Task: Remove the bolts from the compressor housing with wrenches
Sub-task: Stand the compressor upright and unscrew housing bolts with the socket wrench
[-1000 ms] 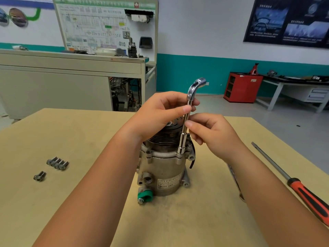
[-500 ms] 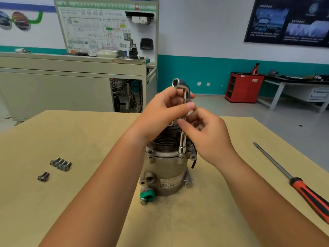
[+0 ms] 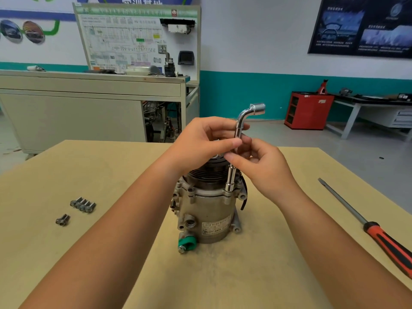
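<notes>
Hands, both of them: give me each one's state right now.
Left hand: fingers curled, pinching the socket wrench shaft.
Right hand: pinching the same shaft, just below.

Hidden from us:
- the bolt head, inside the lower socket of the wrench point(image 3: 231, 179)
- the wrench's mid shaft, behind fingers point(image 3: 233, 142) of the left hand point(image 3: 207, 139) and right hand point(image 3: 260, 168)
- the top face of the compressor point(image 3: 207, 210), behind both hands

Cut off:
- the handle of the screwdriver point(image 3: 388, 239), at the right edge

Too small for us to read:
- the compressor's label point(image 3: 216, 228)
</notes>
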Demonstrator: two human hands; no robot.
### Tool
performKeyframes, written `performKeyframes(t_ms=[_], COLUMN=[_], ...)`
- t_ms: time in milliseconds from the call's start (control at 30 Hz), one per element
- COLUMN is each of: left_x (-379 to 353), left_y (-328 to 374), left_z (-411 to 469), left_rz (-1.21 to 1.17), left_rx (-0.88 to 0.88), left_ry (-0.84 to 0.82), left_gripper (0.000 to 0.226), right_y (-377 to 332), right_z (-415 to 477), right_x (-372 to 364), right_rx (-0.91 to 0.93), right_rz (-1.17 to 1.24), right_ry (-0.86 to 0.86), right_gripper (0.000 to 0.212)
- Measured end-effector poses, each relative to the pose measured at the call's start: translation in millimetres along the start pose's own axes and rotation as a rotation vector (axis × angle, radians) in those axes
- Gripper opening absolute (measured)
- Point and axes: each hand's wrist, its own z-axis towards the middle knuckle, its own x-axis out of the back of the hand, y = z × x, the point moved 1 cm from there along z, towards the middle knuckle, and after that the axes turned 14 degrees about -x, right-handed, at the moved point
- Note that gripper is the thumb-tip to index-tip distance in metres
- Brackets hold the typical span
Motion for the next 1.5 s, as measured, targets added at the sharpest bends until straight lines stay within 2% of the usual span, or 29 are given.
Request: performKeyframes(t_ms=[100, 167, 233, 333, 467, 733, 967, 1100, 1167, 1400, 1500], left_x=[-2.1, -3.0, -4.0, -5.3, -6.4, -3.3, -2.0, 0.2, 1.1, 0.8, -2.0], left_y=[-5.7, -6.0, -3.5, -0.1, 1.7, 0.0, 0.8, -3.0, -5.7, -8.6, -4.8], left_z=[-1.6, -1.1, -0.9, -2.0, -4.1, -5.1, -6.3, -5.4, -5.4, -4.4, -4.9], left_rz=[0.073, 0.073, 0.046, -0.059, -0.153, -0.098, -0.076, -0.047, -0.034, 0.013, -0.118], left_rx=[-0.015, -0.013, 0.005, 0.048, 0.065, 0.042, 0.032, 0.078, 0.072, 0.048, 0.040], left_ry=[0.139, 0.158, 0.129, 0.057, 0.034, 0.178, 0.081, 0.096, 0.112, 0.109, 0.088], left_gripper=[0.020, 0.020, 0.020, 0.013, 0.024, 0.038, 0.024, 0.014, 0.010, 0.020, 0.021], right_y=[-0.4, -0.8, -1.7, 0.5, 1.7, 8.1, 6.7, 3.2, 1.3, -2.8, -1.7], right_z=[-0.7, -2.1, -4.2, -4.4, -5.2, -6.2, -4.6, -2.7, -1.0, 0.7, 0.1], right_x=[-1.2, -1.0, -0.8, -2.0, -4.6, -2.0, 1.8, 3.4, 2.0, -2.3, -3.0], right_rx=[-0.007, 0.030, 0.071, 0.074, 0.053, 0.003, 0.020, 0.007, -0.001, 0.001, 0.003], right_rz=[-0.037, -0.052, -0.046, -0.028, 0.042, 0.060, 0.063, 0.075, 0.019, -0.084, -0.044], right_ry=[0.050, 0.023, -0.033, -0.083, -0.103, -0.118, -0.095, -0.004, 0.050, 0.064, -0.001], right_gripper=[0.010, 0.008, 0.004, 0.015, 0.026, 0.019, 0.021, 0.009, 0.012, 0.023, 0.016])
